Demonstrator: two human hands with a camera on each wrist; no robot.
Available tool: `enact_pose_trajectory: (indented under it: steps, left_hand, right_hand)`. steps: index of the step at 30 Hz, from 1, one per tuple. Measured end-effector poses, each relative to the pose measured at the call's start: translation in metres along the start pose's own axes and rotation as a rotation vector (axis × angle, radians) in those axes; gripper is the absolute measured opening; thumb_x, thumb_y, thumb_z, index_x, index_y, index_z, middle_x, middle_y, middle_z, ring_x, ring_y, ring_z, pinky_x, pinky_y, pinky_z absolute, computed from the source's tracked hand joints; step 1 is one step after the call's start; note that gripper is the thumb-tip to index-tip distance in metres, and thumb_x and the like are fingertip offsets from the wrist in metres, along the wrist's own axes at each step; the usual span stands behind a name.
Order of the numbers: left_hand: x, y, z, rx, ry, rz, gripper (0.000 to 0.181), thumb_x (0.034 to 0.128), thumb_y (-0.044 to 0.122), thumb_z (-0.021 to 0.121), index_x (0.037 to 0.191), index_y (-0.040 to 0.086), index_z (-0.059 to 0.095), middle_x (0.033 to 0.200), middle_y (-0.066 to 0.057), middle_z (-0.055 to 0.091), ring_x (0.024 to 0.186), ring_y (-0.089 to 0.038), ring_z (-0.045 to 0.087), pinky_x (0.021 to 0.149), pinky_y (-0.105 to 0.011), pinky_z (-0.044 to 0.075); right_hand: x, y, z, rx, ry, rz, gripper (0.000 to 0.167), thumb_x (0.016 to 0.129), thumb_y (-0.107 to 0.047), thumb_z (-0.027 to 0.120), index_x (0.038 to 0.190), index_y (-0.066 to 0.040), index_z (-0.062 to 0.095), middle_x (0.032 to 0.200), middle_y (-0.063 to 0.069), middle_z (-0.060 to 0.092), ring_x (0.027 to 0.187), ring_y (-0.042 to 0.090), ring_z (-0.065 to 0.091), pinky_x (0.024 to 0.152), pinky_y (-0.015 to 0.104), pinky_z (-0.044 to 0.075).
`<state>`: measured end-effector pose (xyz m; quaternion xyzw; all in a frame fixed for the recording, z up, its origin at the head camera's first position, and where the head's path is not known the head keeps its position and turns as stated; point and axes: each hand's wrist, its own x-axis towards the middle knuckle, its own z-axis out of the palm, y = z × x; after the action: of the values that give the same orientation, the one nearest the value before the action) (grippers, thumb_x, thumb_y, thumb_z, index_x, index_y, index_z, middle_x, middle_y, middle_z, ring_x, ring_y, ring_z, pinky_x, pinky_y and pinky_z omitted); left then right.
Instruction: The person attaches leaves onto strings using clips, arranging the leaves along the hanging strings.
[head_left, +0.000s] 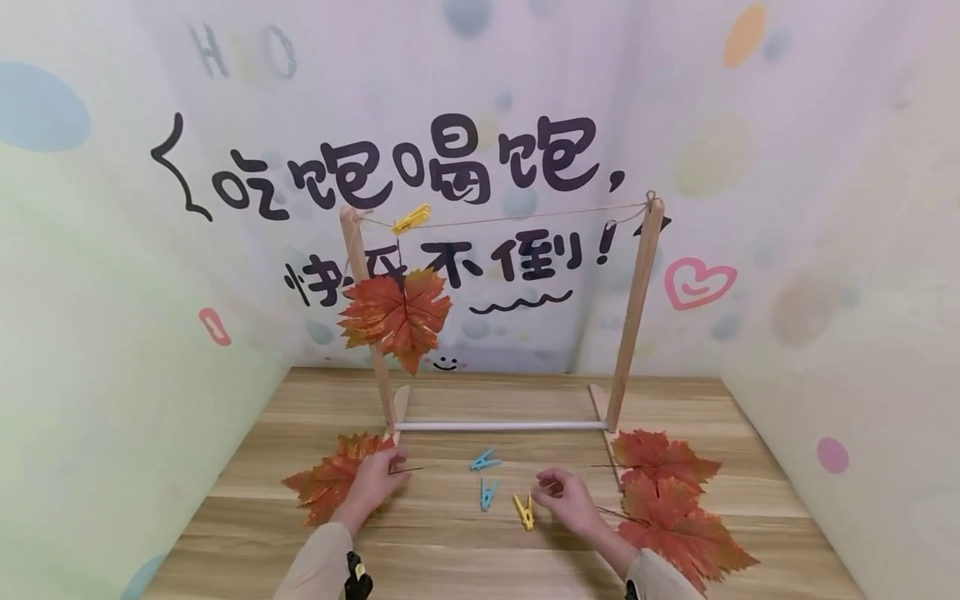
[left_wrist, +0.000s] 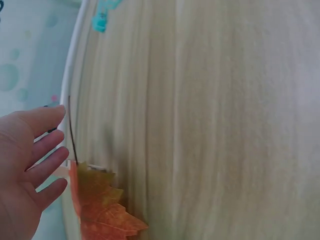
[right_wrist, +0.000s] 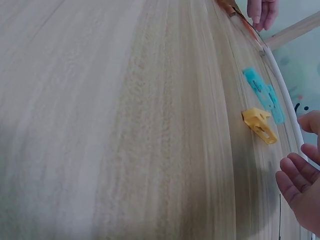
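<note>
My left hand (head_left: 377, 481) hovers at the red-orange maple leaf (head_left: 324, 483) on the left of the table, its fingers loosely extended beside the leaf's thin dark stem (left_wrist: 73, 132). Nothing is held in it. To the right, my right hand (head_left: 567, 498) hangs with relaxed fingers just right of a yellow clothespin (head_left: 524, 512), apart from it. Two blue clothespins, one (head_left: 485, 460) behind the other (head_left: 488, 495), lie between the hands. Another maple leaf (head_left: 405, 312) hangs by its stem from a yellow clothespin (head_left: 412, 219) on the string.
A wooden frame has a left post (head_left: 367, 317), a right post (head_left: 634, 317), a white bottom bar (head_left: 502, 426) and a string (head_left: 510, 219) across its top. Two more maple leaves, a rear one (head_left: 663, 460) and a front one (head_left: 682, 525), overlap at the right.
</note>
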<state>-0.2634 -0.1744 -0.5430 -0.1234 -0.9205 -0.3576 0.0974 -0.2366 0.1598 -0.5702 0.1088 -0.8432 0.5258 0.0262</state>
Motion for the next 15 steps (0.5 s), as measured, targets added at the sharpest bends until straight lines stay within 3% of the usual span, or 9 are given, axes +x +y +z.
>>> enact_pose_trajectory:
  steps: [5, 11, 15]
  left_hand:
    - [-0.001, -0.003, 0.001, 0.065, 0.006, 0.064, 0.015, 0.0697, -0.003, 0.071, 0.083, -0.001, 0.066, 0.080, -0.008, 0.067, 0.076, -0.024, 0.063, 0.070, -0.038, 0.051]
    - [0.002, -0.011, -0.001, 0.133, -0.056, 0.066, 0.011, 0.0694, -0.005, 0.071, 0.078, 0.002, 0.068, 0.070, -0.002, 0.063, 0.064, -0.012, 0.055, 0.059, -0.026, 0.047]
    - [0.003, -0.013, -0.004, 0.143, -0.094, 0.075, 0.009, 0.0697, -0.003, 0.072, 0.072, 0.004, 0.068, 0.069, 0.000, 0.063, 0.063, -0.011, 0.054, 0.059, -0.026, 0.047]
  right_hand:
    - [-0.003, 0.000, 0.004, -0.016, -0.010, -0.007, 0.028, 0.075, -0.009, 0.071, 0.097, 0.008, 0.061, 0.081, 0.007, 0.062, 0.071, 0.012, 0.057, 0.064, 0.021, 0.049]
    - [-0.004, -0.001, 0.008, -0.029, -0.012, 0.000, 0.030, 0.075, -0.008, 0.071, 0.098, 0.007, 0.061, 0.082, 0.006, 0.061, 0.072, 0.011, 0.056, 0.065, 0.021, 0.048]
    - [-0.005, -0.003, 0.010, -0.014, -0.015, -0.001, 0.031, 0.075, -0.007, 0.071, 0.099, 0.008, 0.060, 0.084, 0.009, 0.061, 0.074, 0.014, 0.056, 0.067, 0.021, 0.048]
